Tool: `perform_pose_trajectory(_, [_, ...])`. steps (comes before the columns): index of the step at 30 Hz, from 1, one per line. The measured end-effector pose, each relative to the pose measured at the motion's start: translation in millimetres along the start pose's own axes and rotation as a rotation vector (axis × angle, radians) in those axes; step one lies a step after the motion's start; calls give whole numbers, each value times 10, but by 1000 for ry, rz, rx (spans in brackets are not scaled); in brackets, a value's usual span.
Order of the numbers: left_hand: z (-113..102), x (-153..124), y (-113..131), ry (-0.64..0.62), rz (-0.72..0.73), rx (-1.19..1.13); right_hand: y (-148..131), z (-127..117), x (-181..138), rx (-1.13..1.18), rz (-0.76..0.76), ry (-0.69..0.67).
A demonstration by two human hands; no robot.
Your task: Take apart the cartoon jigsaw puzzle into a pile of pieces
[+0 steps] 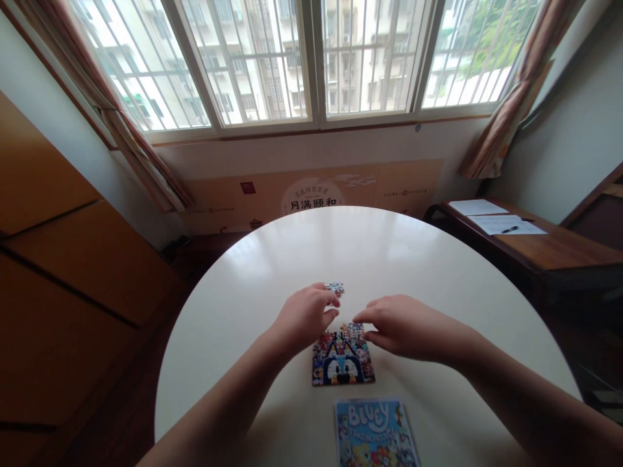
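A small colourful jigsaw puzzle [342, 360] showing a blue cartoon dog lies on the round white table [243, 292], partly assembled. My left hand [304, 318] hovers at its upper left edge, fingers curled together above the puzzle. My right hand [403, 327] rests at the upper right edge, fingertips pinched at the top pieces. A loose group of puzzle pieces [335, 288] lies just beyond my left fingertips. The blue puzzle box [374, 433] sits nearest me.
A wooden side table [545, 250] with papers [506, 224] and a pen stands at the right. A wooden cabinet [58, 272] fills the left. A cardboard box [311, 194] leans under the barred window [311, 58].
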State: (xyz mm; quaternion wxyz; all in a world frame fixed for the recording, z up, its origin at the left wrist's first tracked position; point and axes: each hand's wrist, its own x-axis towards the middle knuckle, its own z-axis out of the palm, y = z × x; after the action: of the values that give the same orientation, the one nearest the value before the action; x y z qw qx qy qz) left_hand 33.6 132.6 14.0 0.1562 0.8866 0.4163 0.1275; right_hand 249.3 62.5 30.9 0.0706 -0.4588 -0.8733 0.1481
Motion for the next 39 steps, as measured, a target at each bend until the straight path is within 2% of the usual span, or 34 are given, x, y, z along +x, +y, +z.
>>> perform_pose_trajectory(5, [15, -70, 135, -125, 44, 66, 85, -6, 4, -33, 133, 74])
perform_pose_trajectory(10, [14, -66, 196, -193, 28, 79, 57, 125, 71, -36, 152, 66])
perform_pose_trajectory(15, [61, -36, 190, -203, -10, 43, 46, 203, 111, -18, 183, 70])
perform_pose_trajectory(21, [93, 1, 157, -206, -47, -22, 71, 166, 139, 79, 243, 14])
perform_pose_trajectory(30, [116, -7, 168, -192, -84, -46, 115, 182, 159, 163, 224, 33])
perform_pose_trajectory(39, [111, 29, 160, -250, -109, -124, 104, 181, 165, 165, 200, 10])
